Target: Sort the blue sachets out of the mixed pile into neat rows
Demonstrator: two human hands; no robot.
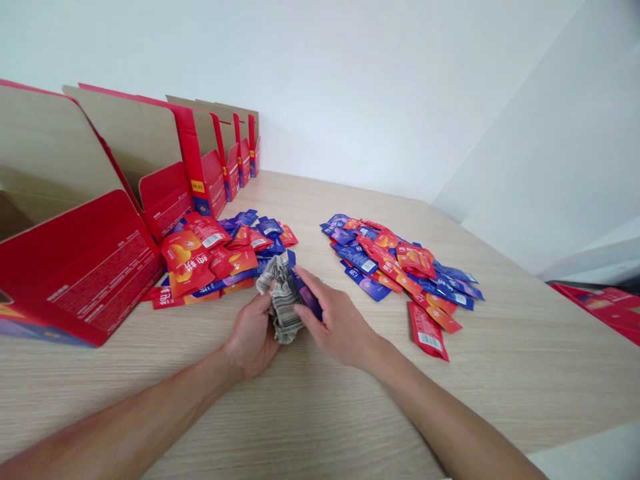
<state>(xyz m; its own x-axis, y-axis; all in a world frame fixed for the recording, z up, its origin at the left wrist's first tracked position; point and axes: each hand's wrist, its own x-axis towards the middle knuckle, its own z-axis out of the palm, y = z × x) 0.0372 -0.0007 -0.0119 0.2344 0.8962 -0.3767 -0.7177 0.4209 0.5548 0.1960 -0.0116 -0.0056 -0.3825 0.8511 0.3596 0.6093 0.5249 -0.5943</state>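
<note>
My left hand (253, 335) is closed around a crumpled grey striped cloth (281, 297) just above the wooden table (310, 407). Beside it, my right hand (334, 317) pinches a purple sachet (307, 293) against the cloth. One pile of red, orange and blue sachets (220, 257) lies just beyond my left hand. A second pile (400, 267) spreads out to the right of my right hand.
Several open red cardboard boxes (85, 267) stand in a row along the left, running back to the white wall. Flat red packaging (607, 307) lies past the table's right edge. A lone red sachet (427, 331) rests nearest the right forearm.
</note>
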